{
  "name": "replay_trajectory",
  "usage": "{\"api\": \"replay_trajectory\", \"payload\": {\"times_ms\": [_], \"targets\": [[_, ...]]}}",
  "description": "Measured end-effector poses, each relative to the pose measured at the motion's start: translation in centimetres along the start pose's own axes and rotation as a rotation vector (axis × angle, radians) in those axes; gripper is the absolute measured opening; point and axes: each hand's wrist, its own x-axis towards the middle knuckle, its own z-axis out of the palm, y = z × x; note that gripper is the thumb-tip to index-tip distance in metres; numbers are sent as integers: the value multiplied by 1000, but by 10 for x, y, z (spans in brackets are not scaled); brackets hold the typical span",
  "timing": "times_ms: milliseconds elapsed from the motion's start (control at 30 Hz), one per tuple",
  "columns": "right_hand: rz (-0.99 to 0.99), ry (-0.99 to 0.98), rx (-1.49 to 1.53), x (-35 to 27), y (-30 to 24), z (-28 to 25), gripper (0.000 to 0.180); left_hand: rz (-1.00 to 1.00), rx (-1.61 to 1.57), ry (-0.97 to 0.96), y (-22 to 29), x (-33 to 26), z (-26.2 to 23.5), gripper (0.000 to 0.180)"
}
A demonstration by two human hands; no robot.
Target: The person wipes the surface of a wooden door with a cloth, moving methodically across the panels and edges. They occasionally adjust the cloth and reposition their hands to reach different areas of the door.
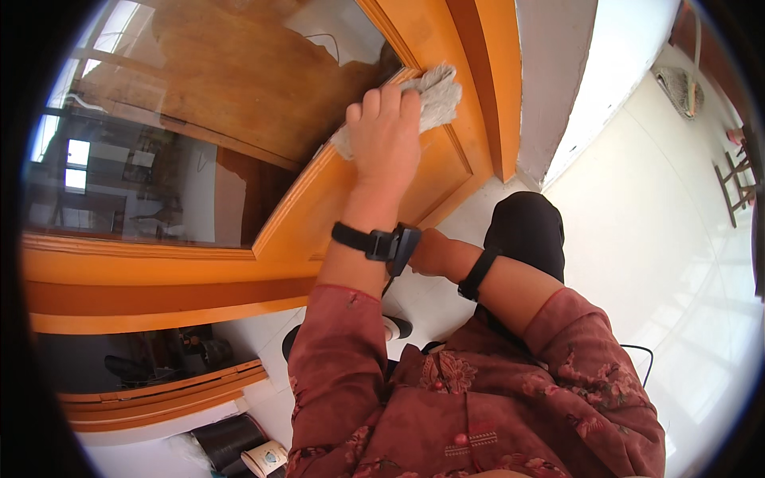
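Observation:
My left hand (pixel 386 131) is closed over a crumpled grey-white cloth (pixel 440 99). It presses the cloth against the orange wooden door (pixel 446 171), on the frame between the glass pane (pixel 239 95) and the lower panel. Part of the cloth sticks out beyond the knuckles, and another edge shows below the fingers. Lower down, close to the door's edge, is my right hand (pixel 434 253). Its fingers are mostly hidden behind the black device strapped to my left wrist (pixel 390 244), so whatever they hold or touch does not show.
Pale floor tiles (pixel 637 239) spread out to the right, beside a white wall (pixel 613 72). A grey mop head (pixel 677 89) and a wooden stool (pixel 737 187) stand farther off. At lower left are a black bin (pixel 227 442) and a cream container (pixel 264 458).

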Motion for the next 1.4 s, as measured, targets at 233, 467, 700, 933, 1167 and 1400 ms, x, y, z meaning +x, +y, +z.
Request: {"api": "replay_trajectory", "payload": {"times_ms": [233,467,700,933,1167,1400], "targets": [[-23,-156,-148,-3,7,2,32,-164,114,-103,-49,-99,-62,49],[-61,-186,-191,3,2,13,32,-377,207,-107,-98,-188,-113,56],[-67,-228,-233,1,-9,15,31,-447,304,-99,-112,-224,-128,52],[-92,-130,-171,-4,-12,15,22,-348,269,-65,-93,-179,-104,53],[-139,-104,-216,-3,-14,18,13,-245,200,-90,-59,-115,-67,58],[-130,-104,-224,-3,-17,13,12,-170,75,-64,-32,-57,-40,51]]}}
